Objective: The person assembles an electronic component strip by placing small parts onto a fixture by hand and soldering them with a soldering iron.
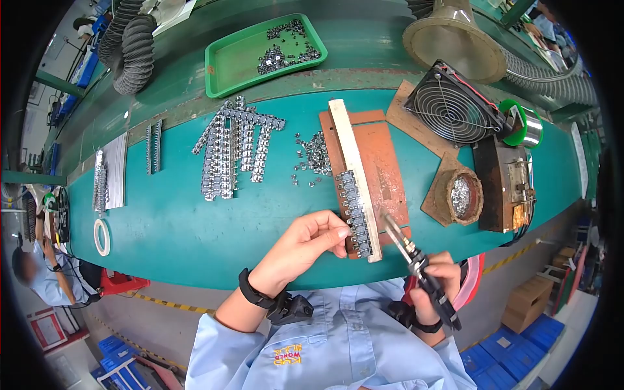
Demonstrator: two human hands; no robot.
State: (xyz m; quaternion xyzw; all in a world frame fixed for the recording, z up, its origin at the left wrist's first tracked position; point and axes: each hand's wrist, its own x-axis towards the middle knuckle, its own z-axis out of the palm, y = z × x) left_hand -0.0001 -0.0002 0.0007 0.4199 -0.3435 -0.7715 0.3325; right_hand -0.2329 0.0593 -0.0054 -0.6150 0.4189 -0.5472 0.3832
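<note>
My right hand (pixel 439 289) is wrapped round the black handle of a soldering iron (pixel 416 260). The iron's blurred tip points up and left, at the edge of an orange-brown board (pixel 383 169). On that board lies a pale wooden bar (pixel 351 156), and along its left side runs a strip of small electronic parts (pixel 353 208). My left hand (pixel 309 244) is closed, thumb and fingertips pinched together at the strip's left side near its lower end. What sits in the pinch is hidden. Left of the board is a pile of small metal parts (pixel 316 155).
Assembled strips (pixel 227 149) lie left on the green mat. A green tray (pixel 227 71) of small parts stands at the back. To the right are a fan (pixel 455 107), a solder spool (pixel 533 127), a round pot (pixel 447 195) and a metal box (pixel 491 188). A co-worker (pixel 55 276) sits far left.
</note>
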